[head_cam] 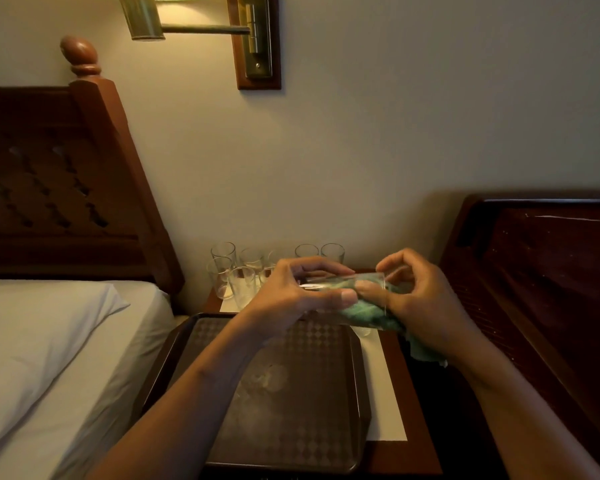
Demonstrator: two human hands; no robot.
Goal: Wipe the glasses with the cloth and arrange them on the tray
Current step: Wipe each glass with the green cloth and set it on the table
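My left hand (291, 292) grips a clear glass (329, 284) lying sideways above the far edge of the brown patterned tray (291, 410). A green cloth (368, 311) is stuffed into the glass's open end, and my right hand (416, 296) holds the cloth there, fingers curled at the rim. Part of the cloth hangs below my right wrist. Several more clear glasses (236, 275) stand upright in a cluster at the back of the nightstand, against the wall. The tray holds no glasses.
The tray lies on a wooden nightstand (413, 427) with a white mat (385, 393). A bed with a white pillow (42, 323) and a wooden headboard (66, 185) is on the left. A dark wooden headboard (541, 271) is on the right; a wall lamp (253, 39) hangs above.
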